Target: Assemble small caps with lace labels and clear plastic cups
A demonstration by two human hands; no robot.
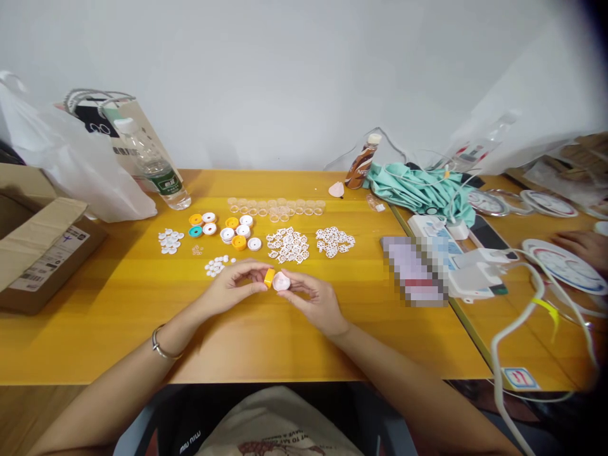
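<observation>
Between thumb and fingers, my left hand (240, 285) holds a small yellow round plastic piece (269, 277), tilted on edge. Close beside it, my right hand (314, 297) grips a white round cup-like piece (281, 281) by its rim. The two pieces nearly meet; whether they touch I cannot tell. Just beyond my hands lie white openwork pieces (288, 244), with another pile of openwork pieces (335, 241) to the right. White discs (217, 265) lie near my left hand. Behind them sit round yellow, white and blue pieces (239, 242) and a row of clear rings (278, 208).
At left stand a cardboard box (52, 259), a white plastic bag (90, 164) and a water bottle (166, 180). To the right are a coffee bottle (361, 163), green cloth (418, 190), a pixelated flat object (412, 271), a power strip (441, 250) and cables. Another person's hand (582, 250) rests at far right.
</observation>
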